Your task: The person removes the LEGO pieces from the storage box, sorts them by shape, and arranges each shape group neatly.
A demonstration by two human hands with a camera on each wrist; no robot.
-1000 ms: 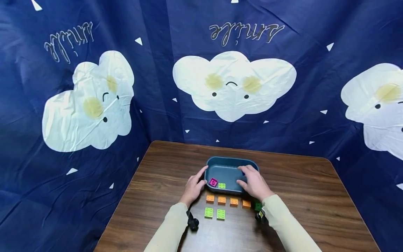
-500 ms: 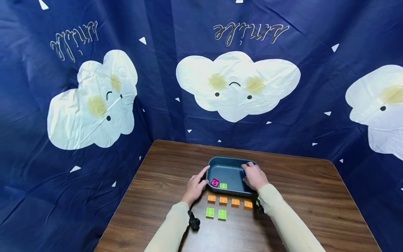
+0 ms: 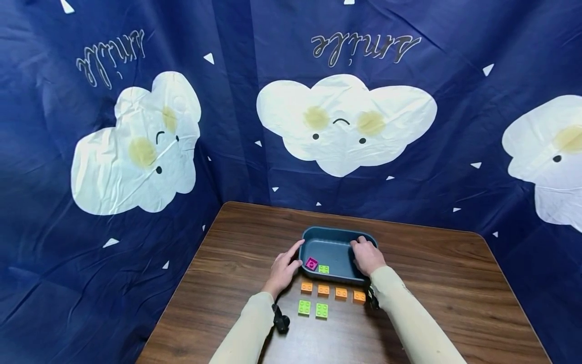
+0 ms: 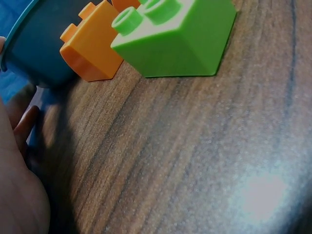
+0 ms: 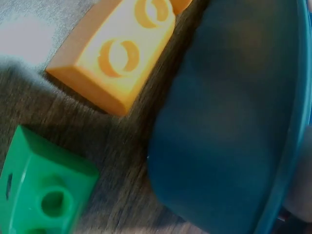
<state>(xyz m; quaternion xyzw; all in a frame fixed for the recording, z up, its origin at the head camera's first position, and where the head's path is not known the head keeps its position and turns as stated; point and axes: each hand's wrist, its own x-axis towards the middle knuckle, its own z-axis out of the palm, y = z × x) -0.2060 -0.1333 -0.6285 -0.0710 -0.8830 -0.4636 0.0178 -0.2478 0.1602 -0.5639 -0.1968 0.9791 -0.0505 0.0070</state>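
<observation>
A dark teal tray [image 3: 338, 278] stands on the wooden table, a magenta brick [image 3: 311, 263] and a light green brick [image 3: 323, 269] in its near left corner. My left hand [image 3: 283, 273] rests against the tray's left side, index finger extended along the rim and thumb at the near corner. At the right end, my right hand [image 3: 367, 257] reaches over the rim with bent fingers inside the tray. What lies under those fingers is hidden, and I cannot tell whether they hold anything. In the right wrist view, the tray wall [image 5: 224, 117] covers most of that hand.
In front of the tray runs a row of orange bricks [image 3: 323, 290]. Nearer stand two light green bricks [image 3: 304, 307]. A darker green brick [image 5: 48, 190] sits near the right wrist. A blue cloud-print curtain [image 3: 236, 151] surrounds the table.
My right hand's thumb and fingers have drawn closer together over the tray's right end; a small dark blue patch by them is now covered. The left hand stays at the tray's left side.
</observation>
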